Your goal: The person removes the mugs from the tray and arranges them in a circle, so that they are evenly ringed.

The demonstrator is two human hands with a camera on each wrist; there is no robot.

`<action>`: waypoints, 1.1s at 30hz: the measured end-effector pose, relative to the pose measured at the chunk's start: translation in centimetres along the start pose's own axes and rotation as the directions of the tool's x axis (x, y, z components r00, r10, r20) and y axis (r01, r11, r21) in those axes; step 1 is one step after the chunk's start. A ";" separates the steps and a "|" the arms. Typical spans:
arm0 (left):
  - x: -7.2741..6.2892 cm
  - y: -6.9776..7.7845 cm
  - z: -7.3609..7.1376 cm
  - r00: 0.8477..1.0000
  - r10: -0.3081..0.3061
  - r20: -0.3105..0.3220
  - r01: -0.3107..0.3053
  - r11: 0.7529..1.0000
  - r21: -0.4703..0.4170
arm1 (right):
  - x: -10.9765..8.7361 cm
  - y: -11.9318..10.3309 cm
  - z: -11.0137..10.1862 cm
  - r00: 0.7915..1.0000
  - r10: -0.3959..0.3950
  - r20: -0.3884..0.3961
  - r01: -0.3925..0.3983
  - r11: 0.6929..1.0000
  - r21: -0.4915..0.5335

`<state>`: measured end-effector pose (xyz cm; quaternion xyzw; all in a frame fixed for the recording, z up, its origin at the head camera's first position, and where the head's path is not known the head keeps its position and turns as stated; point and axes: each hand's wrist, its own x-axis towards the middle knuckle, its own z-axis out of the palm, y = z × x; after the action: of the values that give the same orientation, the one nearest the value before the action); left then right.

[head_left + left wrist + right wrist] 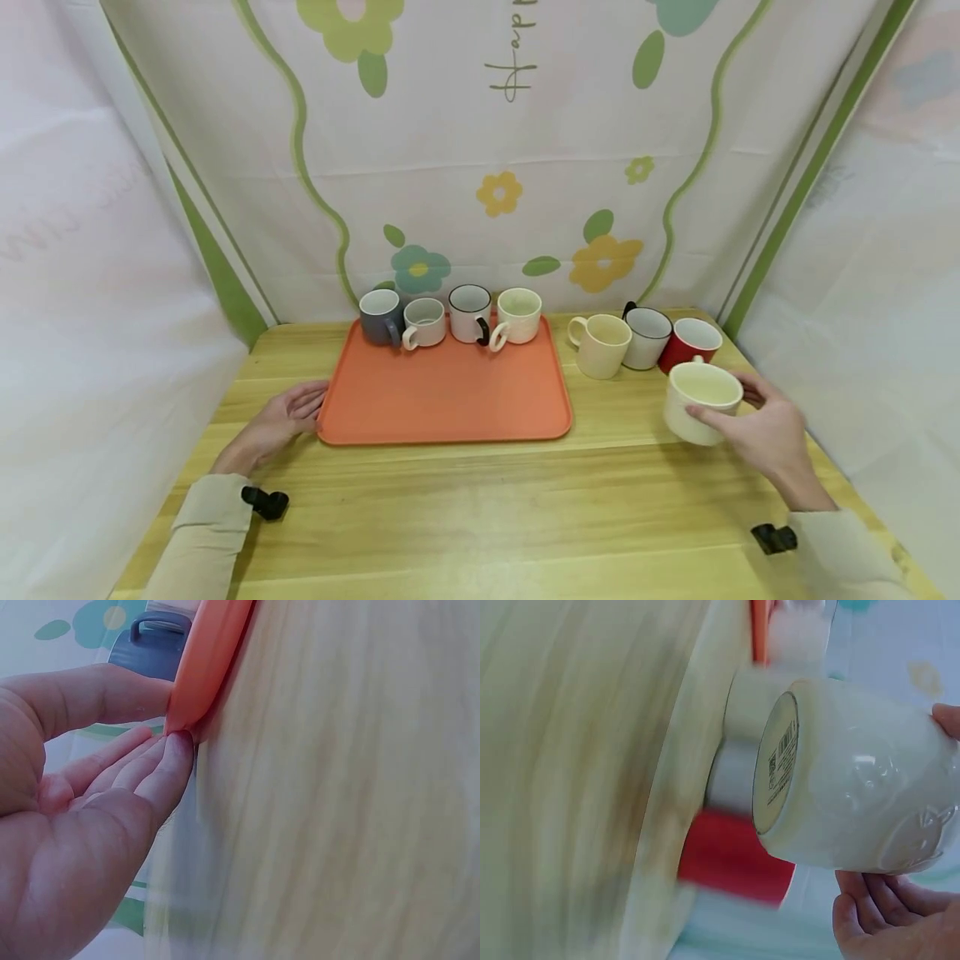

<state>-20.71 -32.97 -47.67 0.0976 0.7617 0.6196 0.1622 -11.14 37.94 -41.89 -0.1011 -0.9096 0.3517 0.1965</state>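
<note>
My right hand [772, 425] grips a cream mug [693, 412] between thumb and fingers, over the right part of the table. The right wrist view shows this mug's embossed side and a printed label [781, 761] on its base, lifted above the tabletop. At the left edge of the orange tray [450, 400], my left hand [281, 421] pinches the rim; the left wrist view shows the thumb [112, 697] against the rim and fingertips at its lower edge. Along the tray's back stand a blue-grey mug [378, 321], a small white mug [425, 325], a black-rimmed white mug [467, 317] and a cream mug [521, 312].
Right of the tray, a pale yellow mug [603, 350], a black-rimmed white mug [643, 346] and a red mug [678, 354] stand close together on the wooden table [450, 517]. Flower-patterned cloth [517, 133] hangs behind and on both sides.
</note>
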 end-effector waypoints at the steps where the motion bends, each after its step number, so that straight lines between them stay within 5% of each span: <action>1: 0.0 0.0 0.0 1.000 0.001 0.001 -0.001 1.000 0.001 | 0.3 0.7 -0.4 0.999 0.030 -0.012 -0.030 1.000 -0.002; 7: 0.0 -0.1 -0.1 1.000 0.000 0.008 0.000 1.000 -0.007 | 1.8 3.9 -1.5 0.984 0.176 -0.036 -0.177 0.984 -0.031; 13: -0.1 -0.2 -0.2 1.000 0.011 0.015 -0.011 1.000 -0.018 | 2.7 5.6 -1.3 0.973 0.227 -0.045 -0.228 0.973 -0.042; 33: -0.1 -0.3 0.0 0.999 0.038 0.018 -0.036 0.998 -0.055 | 3.6 6.0 1.2 0.931 0.339 -0.133 -0.334 0.941 0.062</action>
<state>-20.63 -33.07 -47.92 0.1131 0.7410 0.6422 0.1606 -14.60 42.76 -45.74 -0.2764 -0.8557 0.3892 0.1995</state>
